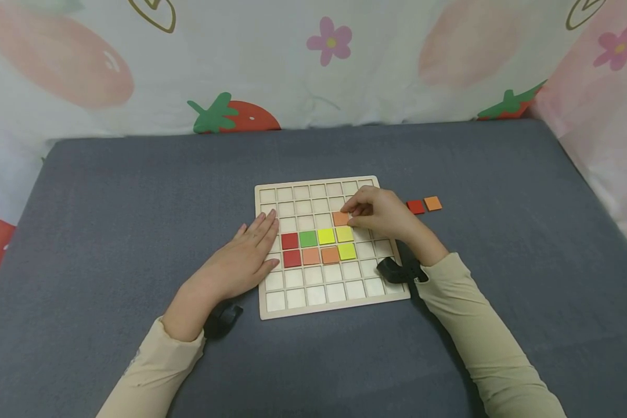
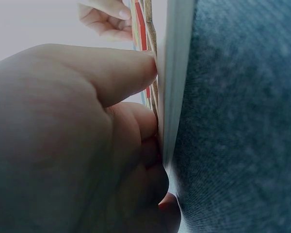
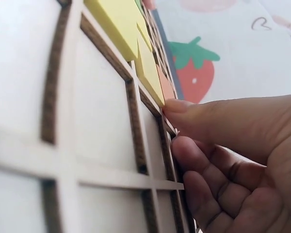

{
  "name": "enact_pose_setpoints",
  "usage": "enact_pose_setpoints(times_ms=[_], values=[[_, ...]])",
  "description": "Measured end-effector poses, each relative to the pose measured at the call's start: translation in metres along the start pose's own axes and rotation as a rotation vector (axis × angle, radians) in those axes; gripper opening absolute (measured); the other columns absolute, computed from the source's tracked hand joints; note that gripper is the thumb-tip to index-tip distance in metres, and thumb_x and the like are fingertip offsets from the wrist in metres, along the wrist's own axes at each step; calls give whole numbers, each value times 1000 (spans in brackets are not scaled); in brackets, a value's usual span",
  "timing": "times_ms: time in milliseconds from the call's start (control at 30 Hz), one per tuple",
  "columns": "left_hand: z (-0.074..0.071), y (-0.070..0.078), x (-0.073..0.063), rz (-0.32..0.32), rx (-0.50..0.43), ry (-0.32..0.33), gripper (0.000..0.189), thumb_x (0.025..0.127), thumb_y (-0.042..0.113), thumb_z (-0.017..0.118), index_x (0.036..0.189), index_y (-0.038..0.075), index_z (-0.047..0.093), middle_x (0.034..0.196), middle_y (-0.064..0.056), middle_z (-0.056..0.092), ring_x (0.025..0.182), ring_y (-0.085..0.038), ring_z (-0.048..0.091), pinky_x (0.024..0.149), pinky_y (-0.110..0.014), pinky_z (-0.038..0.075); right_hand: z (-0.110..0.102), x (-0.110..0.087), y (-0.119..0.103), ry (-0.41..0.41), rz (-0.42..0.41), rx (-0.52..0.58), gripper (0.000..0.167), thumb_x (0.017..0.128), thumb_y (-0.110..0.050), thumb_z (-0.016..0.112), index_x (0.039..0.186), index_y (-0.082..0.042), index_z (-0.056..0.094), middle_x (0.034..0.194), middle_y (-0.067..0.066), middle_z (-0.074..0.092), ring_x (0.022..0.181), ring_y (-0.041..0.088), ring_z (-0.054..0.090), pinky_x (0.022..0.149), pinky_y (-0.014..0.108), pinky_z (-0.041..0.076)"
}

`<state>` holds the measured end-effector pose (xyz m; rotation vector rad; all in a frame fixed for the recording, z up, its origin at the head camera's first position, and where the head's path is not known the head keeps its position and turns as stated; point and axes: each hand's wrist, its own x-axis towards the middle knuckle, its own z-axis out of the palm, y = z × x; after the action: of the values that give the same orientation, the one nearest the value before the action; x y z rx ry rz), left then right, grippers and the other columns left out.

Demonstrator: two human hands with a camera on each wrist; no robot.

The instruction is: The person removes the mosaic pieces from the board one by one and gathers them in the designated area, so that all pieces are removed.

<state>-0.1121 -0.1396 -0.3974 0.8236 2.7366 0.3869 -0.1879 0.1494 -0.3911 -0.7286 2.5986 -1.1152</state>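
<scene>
A light wooden grid board lies on the grey table, holding red, green, yellow and orange square tiles in its middle cells. My left hand rests on the board's left edge with fingers stretched out; in the left wrist view its thumb touches the board's rim. Over the board's right part, my right hand pinches an orange tile between thumb and index finger, at a cell above a yellow tile. The right wrist view shows that orange tile partly hidden behind yellow tiles, beside the thumb tip.
Right of the board, a loose red tile and a loose orange tile lie on the grey table. Black wrist mounts sit under both wrists. A patterned curtain hangs behind the table's far edge.
</scene>
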Motion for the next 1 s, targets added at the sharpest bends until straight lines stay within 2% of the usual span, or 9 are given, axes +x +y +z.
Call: enact_pose_setpoints(times_ms=[200,500,733,1000], values=[[-1,0,1,6,3,3,67,98,27,47,148,-6,16,157,-17,5,143,-30,4,113,-49,13,-1,0,2,3,19,74,21,80,-3,74,100,-4,70,89,7,64,80,19,61,73,31,49],[-1,1,1,5,4,6,67,98,27,48,148,-5,16,157,-17,5,143,-30,4,113,-50,13,-2,0,2,11,54,214,12,83,-1,69,95,-3,70,85,7,67,76,19,64,69,29,50],[0,0,1,0,4,6,67,98,27,48,148,-5,17,157,-17,5,143,-30,4,112,-50,13,-2,0,1,4,77,227,12,82,-2,71,94,-3,71,84,6,68,75,18,64,66,27,49],[1,0,1,-2,12,9,68,98,27,48,148,-5,17,157,-16,5,143,-30,5,113,-50,13,-3,0,3,-46,27,232,13,83,2,69,96,-1,71,88,8,69,76,18,65,68,26,50]])
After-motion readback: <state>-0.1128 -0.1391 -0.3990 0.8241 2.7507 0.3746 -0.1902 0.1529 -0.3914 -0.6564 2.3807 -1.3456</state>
